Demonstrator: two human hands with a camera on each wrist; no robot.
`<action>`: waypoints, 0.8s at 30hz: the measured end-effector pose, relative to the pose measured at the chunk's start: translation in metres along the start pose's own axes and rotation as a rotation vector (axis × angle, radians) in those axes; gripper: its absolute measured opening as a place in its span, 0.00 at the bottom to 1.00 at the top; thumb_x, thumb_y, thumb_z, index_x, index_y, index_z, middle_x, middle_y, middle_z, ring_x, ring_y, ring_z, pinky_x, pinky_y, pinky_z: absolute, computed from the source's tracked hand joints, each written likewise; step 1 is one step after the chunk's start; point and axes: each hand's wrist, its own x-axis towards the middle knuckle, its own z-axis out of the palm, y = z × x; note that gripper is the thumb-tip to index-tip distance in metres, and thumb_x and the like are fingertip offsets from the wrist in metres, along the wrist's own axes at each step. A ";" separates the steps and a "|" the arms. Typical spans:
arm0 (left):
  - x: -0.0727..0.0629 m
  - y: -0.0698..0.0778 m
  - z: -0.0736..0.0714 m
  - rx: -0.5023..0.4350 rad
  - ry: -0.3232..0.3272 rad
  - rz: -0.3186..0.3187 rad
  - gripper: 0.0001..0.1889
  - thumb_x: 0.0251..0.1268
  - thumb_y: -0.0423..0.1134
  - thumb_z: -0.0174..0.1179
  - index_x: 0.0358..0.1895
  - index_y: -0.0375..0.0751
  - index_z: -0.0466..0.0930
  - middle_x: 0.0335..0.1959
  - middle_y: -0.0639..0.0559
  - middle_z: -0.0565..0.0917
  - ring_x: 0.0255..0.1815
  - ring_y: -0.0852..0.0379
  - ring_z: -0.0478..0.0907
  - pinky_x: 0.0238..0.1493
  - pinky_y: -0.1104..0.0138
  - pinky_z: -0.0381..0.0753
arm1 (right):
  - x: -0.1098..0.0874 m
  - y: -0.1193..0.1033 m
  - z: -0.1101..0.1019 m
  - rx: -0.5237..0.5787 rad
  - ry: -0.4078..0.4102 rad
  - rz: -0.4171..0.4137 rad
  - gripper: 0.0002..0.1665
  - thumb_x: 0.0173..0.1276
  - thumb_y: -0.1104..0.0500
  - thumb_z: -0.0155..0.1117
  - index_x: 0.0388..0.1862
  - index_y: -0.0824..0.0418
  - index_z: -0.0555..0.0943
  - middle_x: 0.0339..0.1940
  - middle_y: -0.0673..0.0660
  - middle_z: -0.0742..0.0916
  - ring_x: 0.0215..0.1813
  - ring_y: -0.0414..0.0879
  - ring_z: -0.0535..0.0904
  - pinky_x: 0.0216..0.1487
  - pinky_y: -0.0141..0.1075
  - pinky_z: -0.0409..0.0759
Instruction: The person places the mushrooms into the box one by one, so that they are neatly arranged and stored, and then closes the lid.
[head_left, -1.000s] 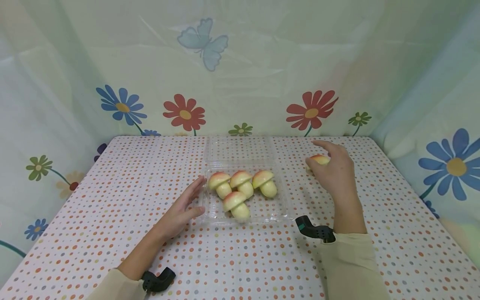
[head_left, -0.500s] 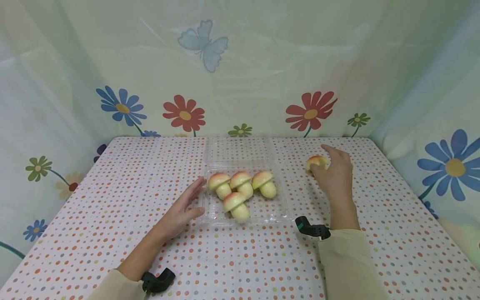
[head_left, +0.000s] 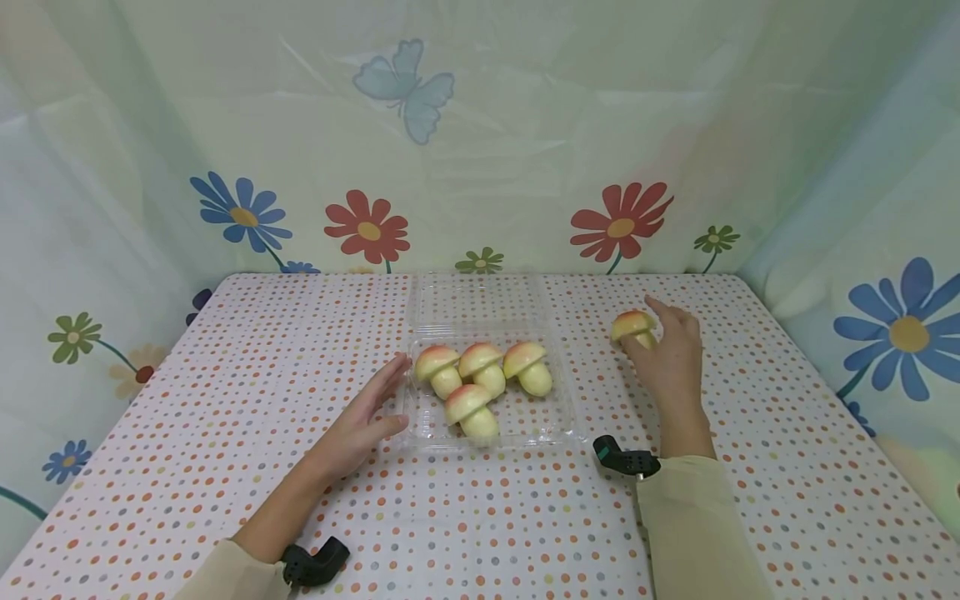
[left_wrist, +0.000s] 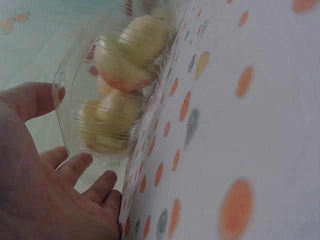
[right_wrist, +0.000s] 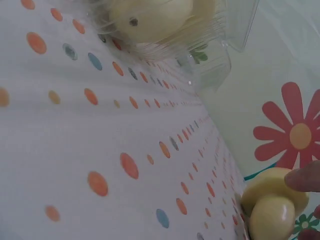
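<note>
In the head view, a clear plastic clamshell box [head_left: 536,421] lies with its lid folded back, holding several toy mushrooms [head_left: 534,379] with pale yellow stems and red-tinged caps. My left hand [head_left: 358,432] rests at the box's left side, fingers spread and thumb apart; the left wrist view has its fingertips [left_wrist: 82,159] right at the plastic edge. Another toy mushroom [head_left: 628,323] sits on the table right of the box. Around its right side is my right hand [head_left: 671,358], thumb and index finger apart. One fingertip [right_wrist: 296,181] overlaps the cap in the right wrist view.
A polka-dot cloth [head_left: 487,533] covers the table, and a flowered curtain [head_left: 487,167] hangs behind and along both sides. The raised clear lid [head_left: 480,296] extends toward the table's back edge. Black camera mounts [head_left: 626,458] sit on both wrists.
My right hand has shifted slightly down, uncovering more of the single mushroom, whose cap and stem now show. My left hand and the box have stayed in place.
</note>
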 end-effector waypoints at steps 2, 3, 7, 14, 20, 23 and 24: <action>0.000 0.000 0.000 -0.001 0.000 -0.002 0.42 0.74 0.34 0.53 0.85 0.42 0.40 0.86 0.39 0.47 0.86 0.35 0.44 0.81 0.34 0.43 | 0.001 0.002 0.002 0.004 -0.005 0.008 0.44 0.72 0.61 0.64 0.84 0.54 0.60 0.82 0.71 0.59 0.80 0.72 0.57 0.76 0.69 0.63; 0.000 0.000 0.000 0.000 0.001 -0.004 0.42 0.74 0.34 0.53 0.85 0.42 0.40 0.86 0.39 0.47 0.86 0.35 0.44 0.81 0.34 0.43 | 0.001 0.004 0.004 0.007 -0.008 0.012 0.44 0.73 0.62 0.64 0.84 0.54 0.60 0.82 0.71 0.59 0.80 0.72 0.58 0.76 0.69 0.63; 0.000 0.000 0.000 0.002 0.003 -0.007 0.43 0.74 0.35 0.54 0.86 0.43 0.41 0.86 0.40 0.47 0.86 0.35 0.45 0.81 0.34 0.43 | 0.002 0.009 0.010 0.012 -0.010 0.026 0.41 0.74 0.63 0.62 0.83 0.52 0.63 0.81 0.70 0.61 0.77 0.70 0.63 0.72 0.66 0.69; 0.000 0.000 0.000 0.001 -0.002 -0.005 0.42 0.75 0.34 0.53 0.85 0.43 0.41 0.86 0.39 0.47 0.86 0.35 0.44 0.81 0.34 0.43 | 0.000 0.018 0.016 -0.006 0.008 0.073 0.40 0.73 0.64 0.58 0.83 0.50 0.63 0.78 0.71 0.65 0.69 0.69 0.70 0.62 0.62 0.75; 0.000 -0.001 0.000 0.008 -0.002 -0.003 0.42 0.75 0.35 0.53 0.85 0.42 0.41 0.86 0.39 0.47 0.86 0.35 0.45 0.81 0.34 0.43 | 0.002 0.019 0.018 -0.011 0.031 0.078 0.39 0.74 0.64 0.60 0.82 0.51 0.64 0.77 0.71 0.67 0.69 0.68 0.70 0.64 0.63 0.75; 0.000 0.000 0.000 0.006 -0.002 0.002 0.42 0.75 0.34 0.53 0.85 0.42 0.40 0.86 0.39 0.47 0.86 0.34 0.45 0.81 0.34 0.43 | 0.002 0.019 0.017 -0.010 0.036 0.077 0.39 0.74 0.64 0.61 0.82 0.51 0.64 0.76 0.72 0.67 0.68 0.68 0.70 0.63 0.62 0.76; 0.000 0.000 0.000 0.004 -0.001 0.002 0.42 0.74 0.34 0.53 0.85 0.42 0.40 0.86 0.39 0.47 0.86 0.34 0.45 0.81 0.34 0.43 | 0.002 0.018 0.016 -0.008 0.036 0.077 0.39 0.74 0.64 0.61 0.82 0.51 0.64 0.75 0.72 0.68 0.67 0.68 0.70 0.63 0.62 0.76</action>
